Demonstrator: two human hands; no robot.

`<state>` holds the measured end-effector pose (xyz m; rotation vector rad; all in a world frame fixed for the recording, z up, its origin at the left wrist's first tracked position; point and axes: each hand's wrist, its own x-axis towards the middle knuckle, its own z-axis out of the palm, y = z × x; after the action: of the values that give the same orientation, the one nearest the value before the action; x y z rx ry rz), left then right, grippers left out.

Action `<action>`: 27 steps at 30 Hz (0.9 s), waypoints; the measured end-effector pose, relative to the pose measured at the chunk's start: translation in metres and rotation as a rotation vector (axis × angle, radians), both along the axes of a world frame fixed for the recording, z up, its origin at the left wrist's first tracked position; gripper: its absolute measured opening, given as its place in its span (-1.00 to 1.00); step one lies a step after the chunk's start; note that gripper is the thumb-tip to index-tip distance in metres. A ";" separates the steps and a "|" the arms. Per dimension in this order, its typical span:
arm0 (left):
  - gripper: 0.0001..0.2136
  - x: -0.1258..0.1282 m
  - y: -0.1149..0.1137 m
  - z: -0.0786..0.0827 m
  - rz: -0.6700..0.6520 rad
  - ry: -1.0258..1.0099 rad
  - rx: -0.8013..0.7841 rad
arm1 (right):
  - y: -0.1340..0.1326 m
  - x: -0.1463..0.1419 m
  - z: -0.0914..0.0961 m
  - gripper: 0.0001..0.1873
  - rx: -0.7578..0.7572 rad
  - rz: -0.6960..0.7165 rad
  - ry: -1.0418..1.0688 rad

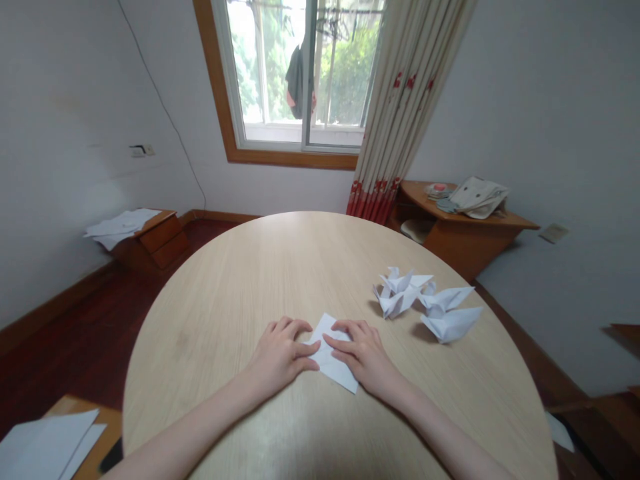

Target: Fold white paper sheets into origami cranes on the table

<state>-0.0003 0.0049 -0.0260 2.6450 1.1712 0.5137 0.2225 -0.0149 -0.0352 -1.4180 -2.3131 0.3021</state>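
A small folded white sheet of paper (327, 363) lies on the round table in front of me, its top corner pointing away. My left hand (285, 347) is at its left edge, fingers curved, with fingertips holding that side down. From the right, my right hand (363, 350) grips the opposite edge, its fingertips on the paper. Parts of both edges are hidden beneath the fingers. Several folded paper cranes (450, 323) sit together on the right side of the table, apart from my hands.
The round wooden table (225, 280) fills the middle. White sheets (125, 223) lie on a low cabinet at left, and more paper (50, 443) is at the lower left. A corner desk (450, 230) holding a cloth bag (480, 197) stands by the curtain (400, 100) and window.
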 end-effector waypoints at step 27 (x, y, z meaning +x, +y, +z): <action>-0.67 -0.010 0.002 0.018 -0.276 -0.058 -0.095 | 0.005 0.018 0.006 -0.65 0.031 0.133 0.034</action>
<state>-0.0102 0.0066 -0.0084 2.6315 0.7758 0.4662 0.2408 -0.0095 -0.0287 -1.2375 -2.3782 0.3245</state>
